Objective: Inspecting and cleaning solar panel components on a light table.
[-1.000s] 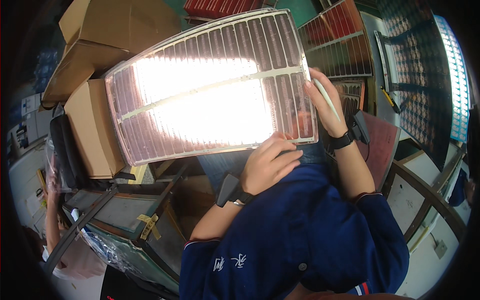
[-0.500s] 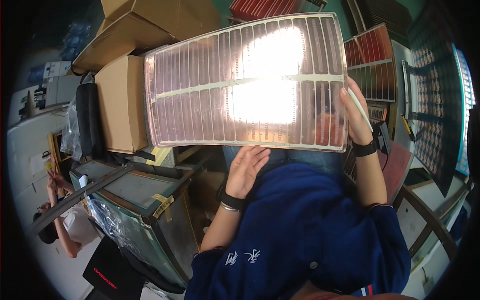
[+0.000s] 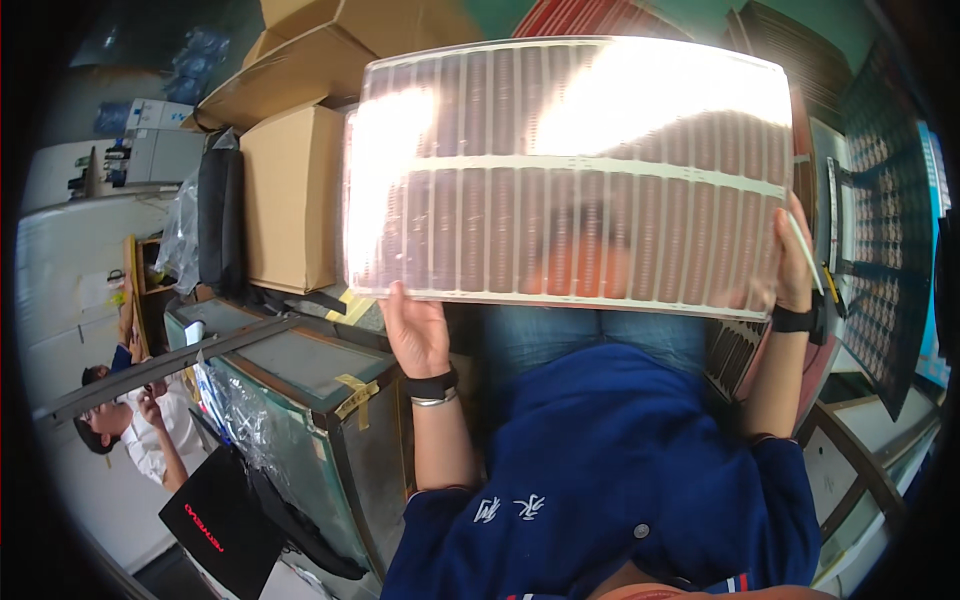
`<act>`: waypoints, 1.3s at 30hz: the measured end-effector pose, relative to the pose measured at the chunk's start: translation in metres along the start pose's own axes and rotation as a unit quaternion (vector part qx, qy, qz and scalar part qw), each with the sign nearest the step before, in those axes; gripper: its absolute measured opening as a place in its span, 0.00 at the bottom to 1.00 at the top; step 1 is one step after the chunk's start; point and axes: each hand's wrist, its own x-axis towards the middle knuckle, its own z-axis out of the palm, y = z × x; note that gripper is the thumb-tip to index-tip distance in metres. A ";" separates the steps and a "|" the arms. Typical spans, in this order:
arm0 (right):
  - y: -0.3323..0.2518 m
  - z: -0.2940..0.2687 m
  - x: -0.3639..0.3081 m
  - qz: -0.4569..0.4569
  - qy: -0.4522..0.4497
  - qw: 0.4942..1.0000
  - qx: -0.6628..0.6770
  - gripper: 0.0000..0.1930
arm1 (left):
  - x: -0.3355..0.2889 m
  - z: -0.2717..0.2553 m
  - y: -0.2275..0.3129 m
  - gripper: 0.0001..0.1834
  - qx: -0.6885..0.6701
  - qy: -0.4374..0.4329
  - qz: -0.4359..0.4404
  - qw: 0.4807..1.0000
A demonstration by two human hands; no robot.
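A large, flat, glossy panel (image 3: 690, 235) is held up in front of me, tilted so that bright glare covers its left and upper parts. Two rows of narrow brownish strips with pale borders fill it, split by a pale middle band. My left hand (image 3: 418, 335) is closed on its lower left edge, with part of the fingers hidden behind it. At the lower right edge, my right hand (image 3: 795, 270) grips the panel. A thin white stick-like tool (image 3: 804, 243) also lies along that hand.
Cardboard boxes (image 3: 290, 200) stand at left beside a black padded case (image 3: 221, 210). Red panels (image 3: 590, 18) are stacked at the back. A dark patterned sheet (image 3: 875, 230) rises at right. Framed screens (image 3: 300, 370) stand at lower left, with another person (image 3: 150, 430) beyond.
The panel has moved to the right and tilted, shifting its glare. My left hand has gone from loose below the edge to gripping the lower left edge.
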 end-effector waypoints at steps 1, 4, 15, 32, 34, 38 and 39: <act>0.003 -0.006 0.003 0.001 0.003 1.000 -0.005 0.23 | -0.002 0.008 0.001 0.19 0.006 0.006 0.011 1.000; 0.002 -0.019 0.003 -0.015 0.014 0.999 -0.026 0.22 | -0.006 0.027 -0.002 0.25 0.096 -0.024 0.011 0.995; 0.002 -0.066 -0.002 0.018 0.120 0.993 -0.007 0.26 | -0.018 0.042 -0.010 0.28 0.118 -0.066 -0.039 0.990; -0.008 -0.070 -0.003 0.017 0.049 0.999 -0.003 0.22 | -0.014 0.038 -0.011 0.27 0.145 -0.068 -0.009 0.987; -0.010 -0.066 -0.004 0.020 0.069 0.997 -0.011 0.22 | -0.014 0.039 -0.011 0.27 0.156 -0.067 -0.010 0.985; -0.011 -0.061 -0.002 0.013 0.089 0.995 -0.039 0.21 | -0.011 0.040 -0.012 0.31 0.147 -0.063 -0.008 0.987; -0.013 -0.059 -0.002 0.008 0.090 0.994 -0.055 0.22 | -0.011 0.040 -0.012 0.31 0.148 -0.063 -0.007 0.987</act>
